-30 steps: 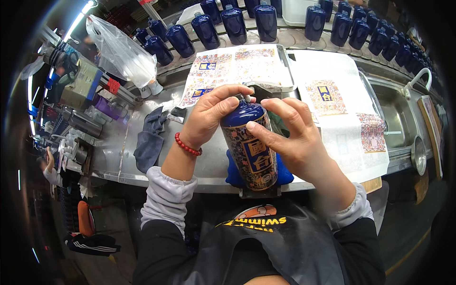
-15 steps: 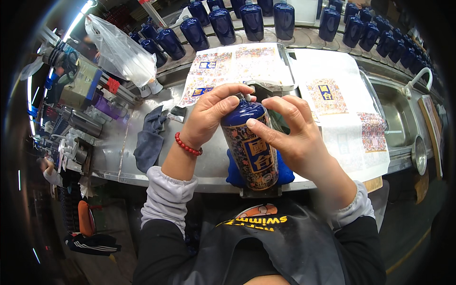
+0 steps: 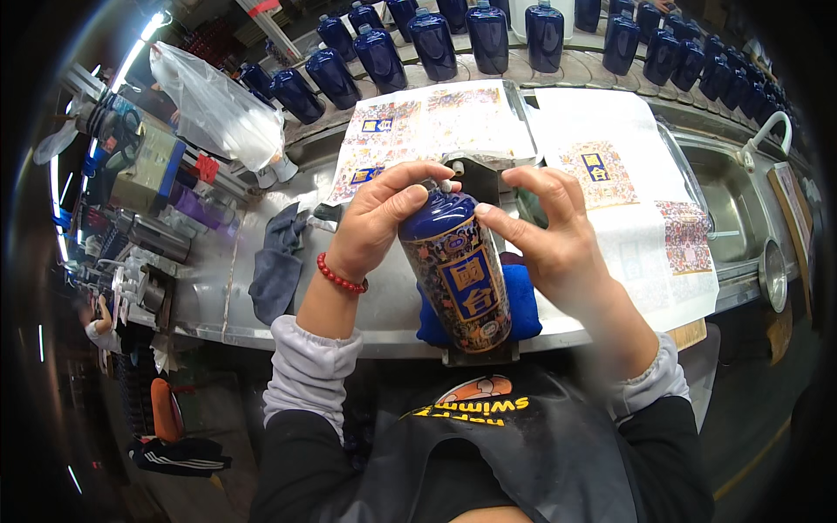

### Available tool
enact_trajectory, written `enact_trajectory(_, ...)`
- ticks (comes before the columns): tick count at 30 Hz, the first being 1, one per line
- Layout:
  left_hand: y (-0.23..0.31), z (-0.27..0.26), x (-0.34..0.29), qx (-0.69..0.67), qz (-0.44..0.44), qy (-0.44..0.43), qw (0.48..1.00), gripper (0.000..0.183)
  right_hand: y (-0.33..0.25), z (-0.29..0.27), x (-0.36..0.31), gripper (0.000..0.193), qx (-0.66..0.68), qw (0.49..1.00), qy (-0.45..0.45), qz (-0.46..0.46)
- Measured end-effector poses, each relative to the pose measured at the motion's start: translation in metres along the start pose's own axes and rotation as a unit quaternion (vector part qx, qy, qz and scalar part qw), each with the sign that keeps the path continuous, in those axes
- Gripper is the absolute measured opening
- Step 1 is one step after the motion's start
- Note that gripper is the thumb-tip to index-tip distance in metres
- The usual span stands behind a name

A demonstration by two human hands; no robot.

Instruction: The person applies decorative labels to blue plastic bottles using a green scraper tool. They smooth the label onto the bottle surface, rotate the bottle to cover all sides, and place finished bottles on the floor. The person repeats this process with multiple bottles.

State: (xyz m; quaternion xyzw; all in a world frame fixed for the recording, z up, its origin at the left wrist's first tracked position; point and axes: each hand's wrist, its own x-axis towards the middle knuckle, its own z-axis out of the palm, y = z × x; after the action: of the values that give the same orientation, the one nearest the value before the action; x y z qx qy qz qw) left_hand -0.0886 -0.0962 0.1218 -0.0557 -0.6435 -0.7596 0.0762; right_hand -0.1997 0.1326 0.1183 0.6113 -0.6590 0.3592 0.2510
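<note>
Apparent step: steadying the decorated bottle [image 3: 471, 292], frame centre, before the blue pad [image 3: 525, 307]. Left hand [image 3: 370, 216] grips its neck; right hand [image 3: 565, 240] is part-open, thumb beside the shoulder. Turning it likely requires firm neck support.

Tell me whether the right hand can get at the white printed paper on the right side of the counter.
Probably yes: the right hand is spread open, not gripping the decorated bottle, which the left hand holds near its neck. The white printed paper lies close by, with nothing visible standing between.
</note>
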Motion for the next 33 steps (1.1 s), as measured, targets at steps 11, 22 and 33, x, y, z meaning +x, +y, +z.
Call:
enact_trajectory(11, 0.002, 0.0, -0.003, 0.028, 0.007, 0.007, 1.0, 0.038, -0.004, 0.007, -0.006, 0.052, 0.035, 0.998, 0.021, 0.042)
enact_trajectory(22, 0.0, -0.002, -0.002, 0.035, 0.012, 0.017, 0.999, 0.038, -0.008, 0.01, 0.0, 0.055, 0.06, 0.998, 0.025, -0.007)
enact_trajectory(33, -0.012, -0.023, -0.001, 0.033, -0.021, 0.045, 0.998, 0.039, 0.013, 0.005, -0.05, 0.049, 0.04, 0.992, 0.0, 0.123)
